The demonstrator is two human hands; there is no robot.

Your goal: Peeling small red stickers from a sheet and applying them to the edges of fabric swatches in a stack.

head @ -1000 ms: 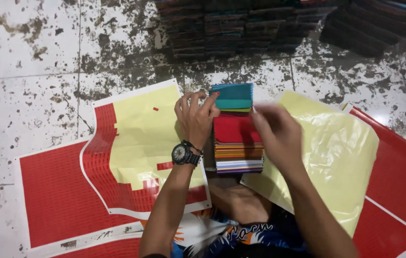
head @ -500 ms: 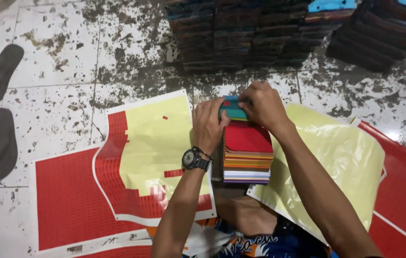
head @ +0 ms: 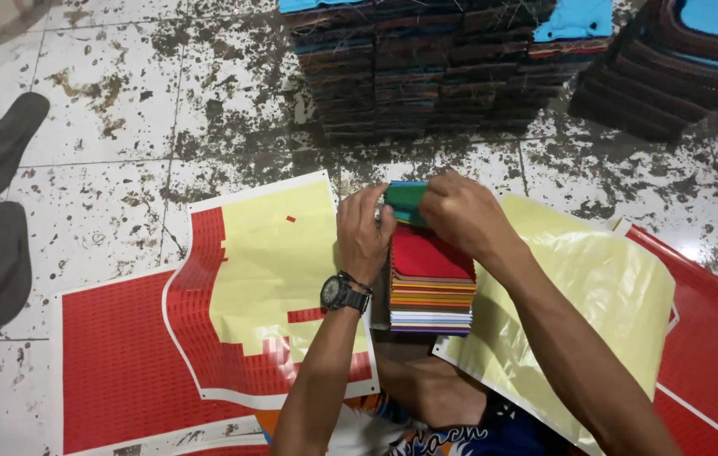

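Since earlier frame: right hand (head: 459,213) shifted onto teal top piece (head: 404,201), pinching it with left hand (head: 362,232); swatch stack (head: 431,287) soft, light, floppy; best gripped by edges.

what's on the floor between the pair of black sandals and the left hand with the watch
In the head view, between the black sandals and the left hand lie stained white floor tiles, then a red and pale yellow sticker sheet.

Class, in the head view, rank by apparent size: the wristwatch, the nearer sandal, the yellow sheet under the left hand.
1. yellow sheet
2. sandal
3. wristwatch
The watch sits nearer the camera, yet plainly looks smallest.
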